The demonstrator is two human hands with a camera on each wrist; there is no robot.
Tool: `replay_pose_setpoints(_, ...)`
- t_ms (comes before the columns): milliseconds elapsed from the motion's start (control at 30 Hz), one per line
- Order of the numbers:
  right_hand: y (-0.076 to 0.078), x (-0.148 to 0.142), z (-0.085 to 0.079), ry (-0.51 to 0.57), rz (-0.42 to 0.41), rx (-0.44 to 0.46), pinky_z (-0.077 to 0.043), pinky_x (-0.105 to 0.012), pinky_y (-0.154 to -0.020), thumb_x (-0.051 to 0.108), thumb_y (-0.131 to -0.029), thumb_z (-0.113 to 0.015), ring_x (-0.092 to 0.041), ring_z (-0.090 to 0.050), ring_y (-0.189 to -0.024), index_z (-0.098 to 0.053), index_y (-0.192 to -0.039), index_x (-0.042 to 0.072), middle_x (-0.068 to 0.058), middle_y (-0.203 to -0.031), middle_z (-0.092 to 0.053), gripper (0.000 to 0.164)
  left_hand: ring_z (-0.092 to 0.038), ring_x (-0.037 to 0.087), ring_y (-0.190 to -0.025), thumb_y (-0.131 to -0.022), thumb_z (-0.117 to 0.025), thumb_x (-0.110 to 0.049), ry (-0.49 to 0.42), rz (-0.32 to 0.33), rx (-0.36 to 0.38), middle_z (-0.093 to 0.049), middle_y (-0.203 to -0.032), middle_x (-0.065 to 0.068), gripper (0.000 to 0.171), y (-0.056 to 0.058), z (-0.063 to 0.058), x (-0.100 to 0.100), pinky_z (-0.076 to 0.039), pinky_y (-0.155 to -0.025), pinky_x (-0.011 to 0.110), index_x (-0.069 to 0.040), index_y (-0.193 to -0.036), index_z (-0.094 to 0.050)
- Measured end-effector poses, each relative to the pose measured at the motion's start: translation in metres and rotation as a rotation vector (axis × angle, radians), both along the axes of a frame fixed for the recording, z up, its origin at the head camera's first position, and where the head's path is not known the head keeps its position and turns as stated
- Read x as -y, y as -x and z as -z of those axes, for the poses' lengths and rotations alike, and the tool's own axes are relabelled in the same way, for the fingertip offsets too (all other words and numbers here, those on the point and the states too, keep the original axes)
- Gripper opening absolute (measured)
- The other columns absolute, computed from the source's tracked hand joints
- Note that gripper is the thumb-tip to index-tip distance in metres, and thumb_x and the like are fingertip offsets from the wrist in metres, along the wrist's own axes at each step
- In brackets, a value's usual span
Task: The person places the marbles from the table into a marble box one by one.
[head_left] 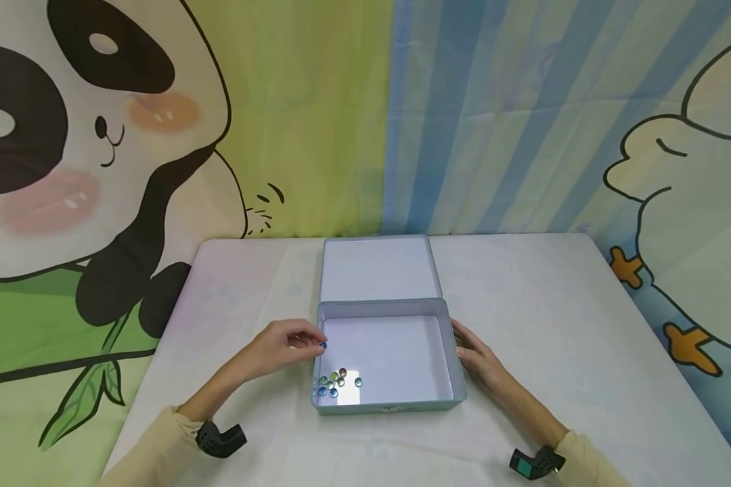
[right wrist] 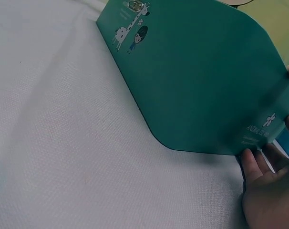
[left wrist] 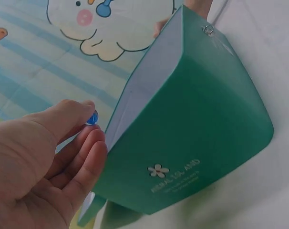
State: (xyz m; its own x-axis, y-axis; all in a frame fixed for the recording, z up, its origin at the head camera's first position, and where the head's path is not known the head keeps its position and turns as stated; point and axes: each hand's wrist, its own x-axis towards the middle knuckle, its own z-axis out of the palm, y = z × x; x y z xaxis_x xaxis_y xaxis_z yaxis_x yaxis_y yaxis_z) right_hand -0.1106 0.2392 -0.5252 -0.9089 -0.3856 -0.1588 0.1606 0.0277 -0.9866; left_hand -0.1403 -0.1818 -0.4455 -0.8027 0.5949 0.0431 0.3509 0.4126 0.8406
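My left hand (head_left: 285, 346) is at the left rim of a green metal box (head_left: 388, 407) and pinches a blue glass marble (left wrist: 92, 118) between thumb and fingertips. In the left wrist view the marble shows just outside the rim. Several coloured glass marbles (head_left: 334, 392) lie on the box's pale floor, gathered in the front left corner. Against the box's right wall rests my right hand (head_left: 480, 358), its fingers lightly extended along the side. The right wrist view shows those fingertips (right wrist: 252, 164) touching the green wall near its back end.
The box lid (head_left: 378, 270) is folded back flat behind the box on a white-covered table (head_left: 524, 291). A small metal clasp (left wrist: 208, 30) sits on the box's front wall. Behind the table hangs a printed curtain (head_left: 317, 122) with a panda.
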Motion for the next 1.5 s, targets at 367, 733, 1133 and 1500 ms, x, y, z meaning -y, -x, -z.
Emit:
replay_pose_setpoints(367,0.000,0.002,0.001,-0.007,0.011,0.014,-0.006,-0.061,-0.117,0.021,-0.099,-0.043,-0.047,-0.005,-0.148,-0.011,-0.156,0.008,-0.025,-0.161,-0.007,0.067,-0.063,0.003,-0.082,-0.089,-0.071,-0.021,0.083,0.186,-0.028,-0.071,-0.095,-0.006,0.014,0.026,-0.013,-0.045,-0.055,-0.076,0.021,-0.018,-0.102,-0.070)
replay_pose_setpoints(733,0.000,0.000,0.000,-0.038,0.005,0.024,-0.020,-0.036,-0.119,0.024,-0.100,-0.043,-0.043,-0.007,-0.150,-0.011,-0.156,0.011,-0.021,-0.162,-0.008,0.066,-0.062,0.002,-0.082,-0.090,-0.069,-0.020,0.141,0.384,-0.020,-0.069,-0.091,-0.005,0.011,0.055,-0.020,-0.109,-0.054,-0.077,0.019,-0.016,-0.099,-0.070)
replay_pose_setpoints(1133,-0.001,0.000,0.001,0.011,-0.008,-0.003,-0.032,-0.008,-0.101,0.020,-0.099,-0.043,-0.047,-0.007,-0.147,-0.010,-0.156,0.007,-0.026,-0.161,-0.006,0.066,-0.059,-0.002,-0.079,-0.090,-0.069,-0.018,0.280,0.526,-0.060,-0.070,-0.090,-0.003,0.009,0.063,-0.006,-0.170,-0.049,-0.072,0.012,-0.013,-0.098,-0.071)
replay_pose_setpoints(1500,0.000,0.000,-0.001,-0.011,-0.011,0.035,-0.004,-0.062,-0.118,0.024,-0.099,-0.043,-0.048,-0.003,-0.148,-0.009,-0.156,0.010,-0.025,-0.162,-0.003,0.068,-0.058,-0.003,-0.078,-0.090,-0.068,-0.016,0.275,0.536,-0.071,-0.071,-0.093,-0.001,0.011,0.071,0.021,-0.200,-0.048,-0.071,0.010,-0.011,-0.099,-0.071)
